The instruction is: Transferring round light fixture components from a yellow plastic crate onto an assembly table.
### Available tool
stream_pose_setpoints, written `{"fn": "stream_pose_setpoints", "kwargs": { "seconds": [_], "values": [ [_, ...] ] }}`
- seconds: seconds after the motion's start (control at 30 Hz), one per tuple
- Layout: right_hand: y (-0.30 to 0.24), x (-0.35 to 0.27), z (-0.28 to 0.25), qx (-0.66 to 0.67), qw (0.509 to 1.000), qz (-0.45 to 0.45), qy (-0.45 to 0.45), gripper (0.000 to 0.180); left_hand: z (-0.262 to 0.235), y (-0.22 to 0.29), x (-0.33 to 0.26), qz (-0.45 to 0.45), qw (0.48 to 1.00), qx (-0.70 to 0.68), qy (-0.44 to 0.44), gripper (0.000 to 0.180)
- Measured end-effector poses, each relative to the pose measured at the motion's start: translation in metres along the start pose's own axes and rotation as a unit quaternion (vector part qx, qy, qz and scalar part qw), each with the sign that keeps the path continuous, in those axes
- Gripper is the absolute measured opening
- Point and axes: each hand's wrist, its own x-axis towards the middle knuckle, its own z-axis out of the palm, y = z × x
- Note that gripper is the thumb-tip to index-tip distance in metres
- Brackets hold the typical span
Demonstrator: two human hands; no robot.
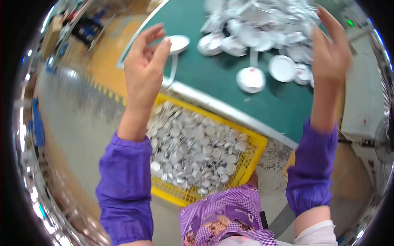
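Note:
My left hand point(144, 69) is raised over the left edge of the green table, fingers loosely bent and apart from the thumb. Just beyond its thumb tip is a white round disc point(179, 43) with a narrow white strip trailing toward the table edge; I see no grip on it. Slightly blurred, my right hand point(331, 55) is at the right side of a heap of white discs point(262, 28), thumb and fingers spread beside the pieces. Between the hands, one white disc point(251, 80) with a small red mark and another white disc point(282, 68) lie nearer the front edge.
A yellow plastic basket point(256, 147) full of small white round pieces stands below the table's front edge, close to my body. The green tabletop point(213, 76) has a pale rim. A shelf with mixed goods point(84, 30) stands at the far left.

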Motion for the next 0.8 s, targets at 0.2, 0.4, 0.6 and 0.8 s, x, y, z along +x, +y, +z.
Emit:
{"fn": "stream_pose_setpoints", "kwargs": {
  "seconds": [0.2, 0.4, 0.6, 0.8],
  "values": [
    [-0.1, -0.249, 0.083, 0.192, 0.918, 0.061, -0.341, 0.038, -0.207, -0.207, -0.215, -0.353, 0.896, 0.022, 0.267, 0.031],
    [-0.011, -0.519, 0.15, 0.194, 0.598, 0.585, -0.512, 0.052, -0.301, -0.354, -0.474, -0.566, 0.775, 0.168, 0.225, 0.063],
    [0.046, -0.629, 0.191, 0.132, 0.443, 0.731, -0.502, 0.079, -0.316, -0.437, -0.537, -0.634, 0.711, 0.204, 0.226, 0.094],
    [0.062, -0.683, 0.263, 0.179, 0.431, 0.735, -0.493, 0.087, -0.34, -0.534, -0.497, -0.505, 0.789, 0.319, 0.145, 0.092]
  ]
}}
